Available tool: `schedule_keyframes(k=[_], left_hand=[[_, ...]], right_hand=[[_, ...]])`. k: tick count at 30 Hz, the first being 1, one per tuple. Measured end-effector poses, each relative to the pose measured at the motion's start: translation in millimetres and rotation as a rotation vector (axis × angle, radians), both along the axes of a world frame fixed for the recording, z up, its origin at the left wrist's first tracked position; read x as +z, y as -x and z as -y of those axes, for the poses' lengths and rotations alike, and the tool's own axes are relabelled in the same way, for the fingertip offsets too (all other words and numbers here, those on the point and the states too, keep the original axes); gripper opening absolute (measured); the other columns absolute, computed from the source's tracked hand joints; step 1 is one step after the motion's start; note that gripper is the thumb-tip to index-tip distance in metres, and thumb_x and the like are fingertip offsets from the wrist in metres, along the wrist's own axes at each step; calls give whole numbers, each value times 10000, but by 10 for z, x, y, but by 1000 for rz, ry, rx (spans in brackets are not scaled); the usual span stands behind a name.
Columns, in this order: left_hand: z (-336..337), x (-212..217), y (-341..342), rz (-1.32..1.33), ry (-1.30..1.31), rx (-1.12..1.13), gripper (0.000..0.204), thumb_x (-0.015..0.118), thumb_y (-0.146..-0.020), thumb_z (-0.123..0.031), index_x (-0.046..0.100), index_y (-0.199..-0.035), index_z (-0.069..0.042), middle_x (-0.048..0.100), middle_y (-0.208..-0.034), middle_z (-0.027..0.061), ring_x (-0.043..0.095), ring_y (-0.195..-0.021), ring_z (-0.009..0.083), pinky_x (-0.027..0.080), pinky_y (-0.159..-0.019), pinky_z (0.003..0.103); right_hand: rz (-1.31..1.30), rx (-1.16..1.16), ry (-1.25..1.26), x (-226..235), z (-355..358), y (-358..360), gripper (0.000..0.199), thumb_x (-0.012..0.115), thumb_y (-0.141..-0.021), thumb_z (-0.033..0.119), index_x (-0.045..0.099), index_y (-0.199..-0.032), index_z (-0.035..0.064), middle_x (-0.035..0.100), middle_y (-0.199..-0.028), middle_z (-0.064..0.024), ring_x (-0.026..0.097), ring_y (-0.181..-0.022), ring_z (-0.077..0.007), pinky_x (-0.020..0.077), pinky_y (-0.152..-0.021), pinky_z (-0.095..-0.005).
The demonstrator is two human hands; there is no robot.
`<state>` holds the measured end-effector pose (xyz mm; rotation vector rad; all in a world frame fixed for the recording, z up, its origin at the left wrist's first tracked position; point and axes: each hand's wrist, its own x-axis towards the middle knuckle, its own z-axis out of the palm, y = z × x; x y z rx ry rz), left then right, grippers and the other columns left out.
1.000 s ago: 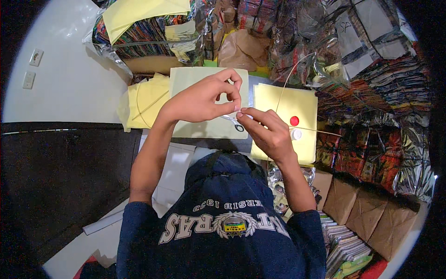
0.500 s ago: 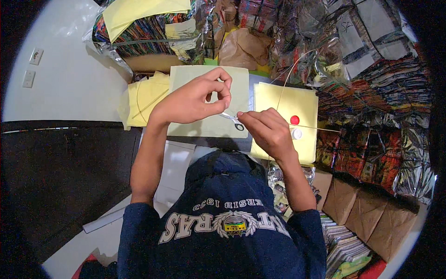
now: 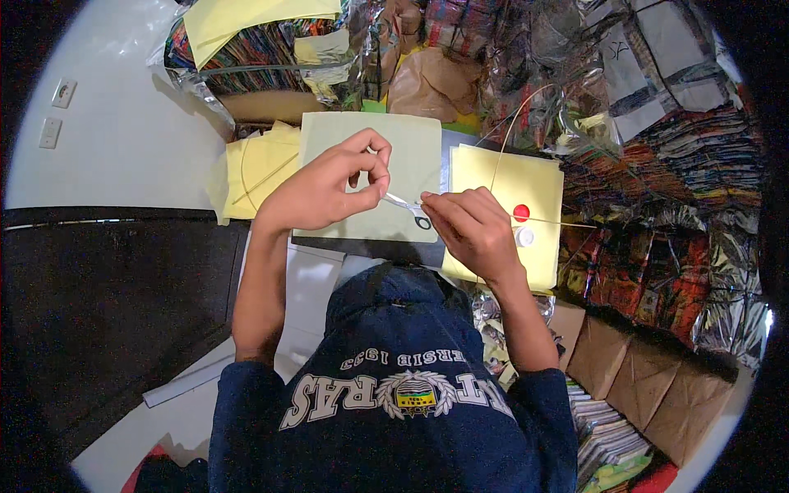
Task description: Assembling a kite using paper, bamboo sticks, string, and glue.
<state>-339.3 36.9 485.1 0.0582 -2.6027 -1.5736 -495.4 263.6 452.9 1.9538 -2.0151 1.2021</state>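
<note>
My left hand (image 3: 333, 185) hovers over a pale green-yellow sheet (image 3: 370, 131), thumb and fingertips closed in a pinch. Whatever lies in that pinch is too small to make out. My right hand (image 3: 472, 226) is closed on a thin tan strip (image 3: 559, 222), which sticks out to the right past the knuckles. A second length of thin strip (image 3: 503, 148) rises behind this hand and bends over at the top. Between my hands lies a pair of scissors (image 3: 422, 222) with dark-lined handle loops; its other handle is hidden by my right hand.
Right of my right hand, a red round piece (image 3: 521, 213) and a white round container (image 3: 524, 237) rest on yellow sheets (image 3: 542, 267). More yellow paper (image 3: 267, 164) with a thin strip lies at left. Wrapped bundles (image 3: 649, 271) crowd the back and right, beside brown boxes (image 3: 649, 378).
My left hand has moved left and slightly down, away from my right hand, uncovering more of the scissors' blades. My right hand has barely shifted, its grip unchanged.
</note>
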Motion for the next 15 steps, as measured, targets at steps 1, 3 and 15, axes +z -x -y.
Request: schedule_keyframes(k=[1, 3, 15], left_hand=[[-26, 12, -12, 0, -1, -1, 91, 697, -913, -105, 641, -929, -35, 534, -1097, 43, 557, -1004, 163, 468, -778, 300], [-99, 47, -38, 53, -50, -17, 63, 673, -876, -16, 621, -911, -20, 494, -1082, 61, 519, -1068, 199, 434, -978, 330], [-427, -255, -131, -14, -198, 54, 63, 662, -894, -57, 628, -916, -8, 525, -1098, 63, 539, -1019, 189, 449, -897, 305]], right_hand=[[-1, -2, 1, -10, 2, 3, 267, 817, -837, 51, 759, -1097, 48, 725, -898, -64, 670, -761, -218, 496, -670, -362], [-1, -6, 1, -14, 3, 11, 270, 817, -837, 53, 758, -1101, 50, 723, -894, -64, 667, -761, -219, 494, -669, -363], [-2, -27, -29, -60, 7, 22, 293, 814, -840, 68, 760, -1128, 77, 705, -896, -49, 661, -783, -214, 493, -681, -364]])
